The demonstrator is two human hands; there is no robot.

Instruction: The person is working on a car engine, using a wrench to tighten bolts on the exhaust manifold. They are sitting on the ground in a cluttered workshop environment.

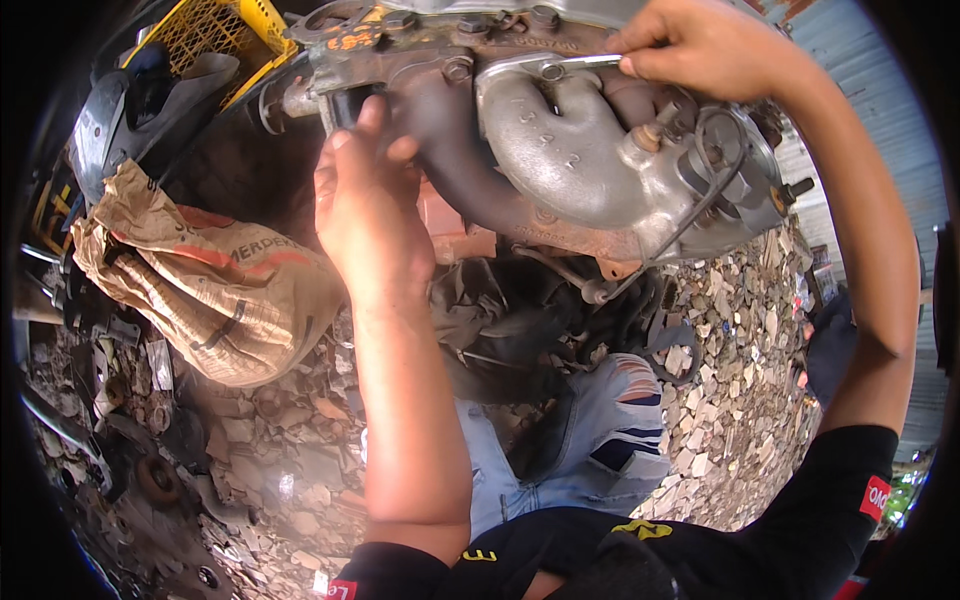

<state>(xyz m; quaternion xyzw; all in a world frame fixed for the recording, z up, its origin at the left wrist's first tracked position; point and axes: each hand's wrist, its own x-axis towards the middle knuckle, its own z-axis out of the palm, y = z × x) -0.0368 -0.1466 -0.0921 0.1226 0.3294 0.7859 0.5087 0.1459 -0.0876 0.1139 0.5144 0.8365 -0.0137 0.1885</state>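
An engine [520, 30] with a silver cast manifold [560, 150] and a dark, rusty exhaust manifold [440, 130] fills the upper middle. My right hand [680, 50] grips a silver wrench [595, 62], which lies across the manifold's upper flange at a bolt. My left hand [370, 180] is raised at the engine's left end, fingers curled by a dark cylindrical part [355, 100]; exactly what they hold is hidden and slightly blurred. A thin hose [730, 170] curves down the right side of the silver manifold.
A crumpled brown paper sack [200, 290] and a yellow plastic crate [220, 50] are at left, with scattered metal parts [160, 480]. Broken rubble [700, 430] covers the ground around my legs [540, 470]. A corrugated metal sheet [890, 150] stands at right.
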